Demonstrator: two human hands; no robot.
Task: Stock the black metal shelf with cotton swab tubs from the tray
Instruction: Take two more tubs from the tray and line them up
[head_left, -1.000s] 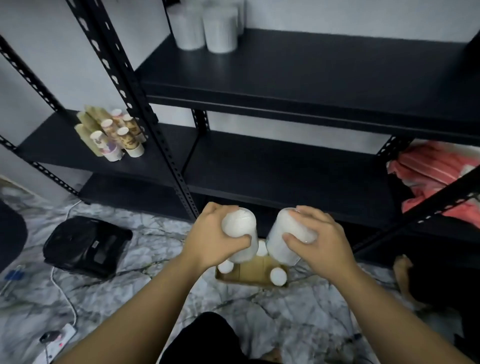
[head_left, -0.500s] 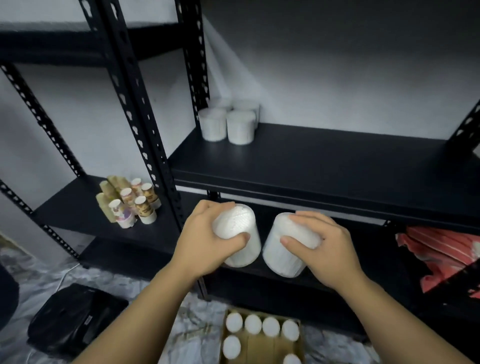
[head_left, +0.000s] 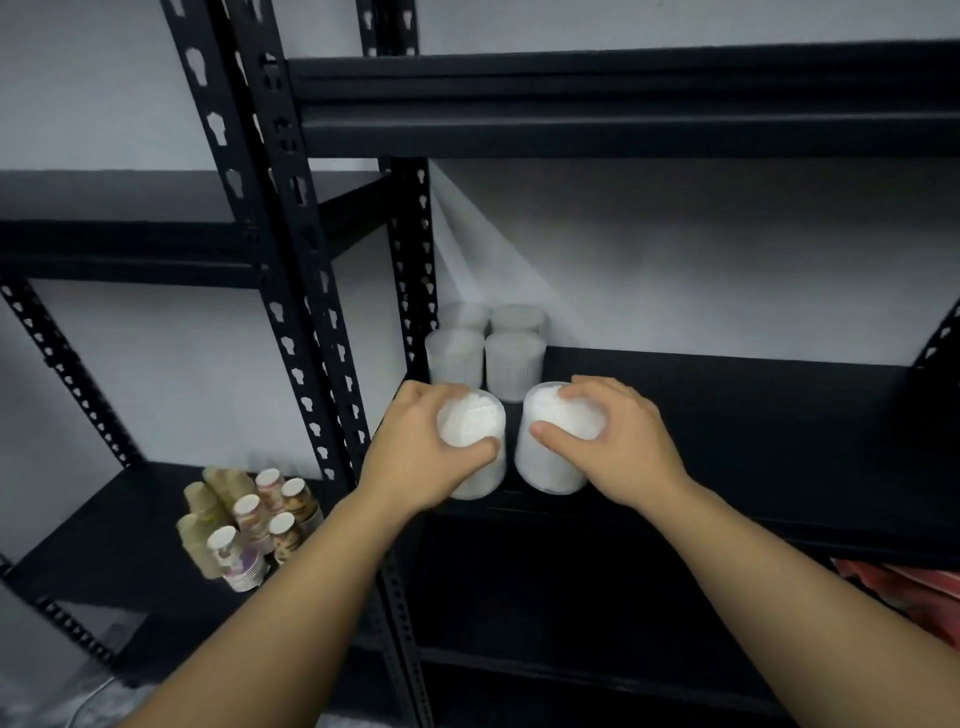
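Currently on hand, 2 cotton swab tubs, 1 per hand, both at the front edge of the black metal shelf (head_left: 727, 395).

Item 1: left tub (head_left: 475, 447), clear-walled, white contents. Left hand (head_left: 415, 457) curled round its top, thumb across the near side. Base seems to sit at or just over the shelf lip; contact cannot be confirmed.

Item 2: right tub (head_left: 553, 447), same type, tilted slightly. Right hand (head_left: 618, 441) wrapped over the lid, thumb pressed on the wall. Just beside item 1, a narrow gap between them.

Item 3: 4 stocked tubs (head_left: 485, 353), a 2-by-2 block in the back left corner against the upright post, directly behind items 1 and 2.

Item 4: paper cups (head_left: 249, 525), stacked on their sides on the lower left shelf. Not part of this job.

Risks, by judgement: releasing too near the lip could drop either tub to the floor. Pushing both back together may knock the front stocked pair. The tilted right tub could topple if let go before sitting flat.
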